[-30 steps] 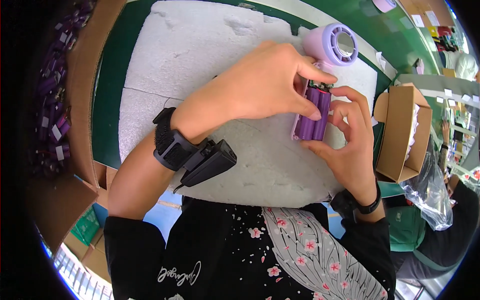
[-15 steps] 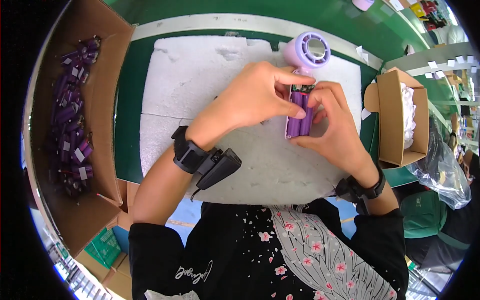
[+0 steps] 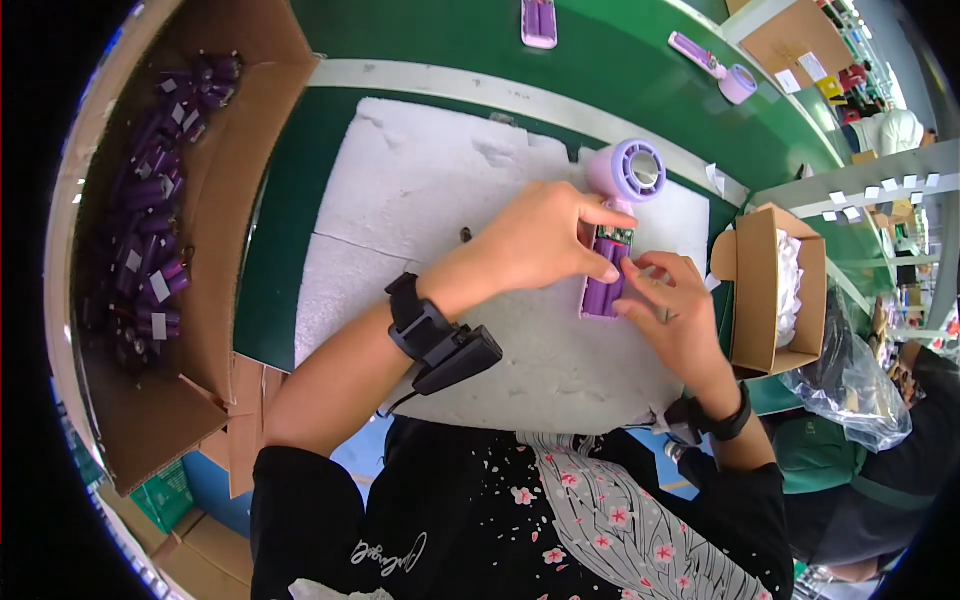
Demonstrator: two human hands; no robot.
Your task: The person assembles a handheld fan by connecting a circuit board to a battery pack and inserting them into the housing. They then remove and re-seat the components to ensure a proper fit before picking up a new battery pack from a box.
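Assembly work at a green tabletop (image 3: 430,45), seen from where I stand: one lilac handheld fan (image 3: 625,170), right of centre in the frame, lies on one white foam slab (image 3: 520,370). Its uncovered handle bears two purple cells (image 3: 600,295), side by side, below one small green circuit board (image 3: 612,235). The long axis runs nearly upright in the frame, leaning slightly right; the round head points to the upper edge, its face turned rightward. The left hand (image 3: 540,235) clasps the handle's upper part, its grip pinching there with the thumb on the cells. The right hand (image 3: 680,315) has thumb and forefinger parted at the handle's right edge; whether its grip bears on the cells I cannot tell. Two similar pieces, a cell-filled handle (image 3: 539,25) and a second fan (image 3: 738,82), lie at upper centre and upper right. Two cardboard boxes flank the slab: the large left box (image 3: 235,200) contains purple cells too crowded to count; the small right box (image 3: 755,300), white contents.
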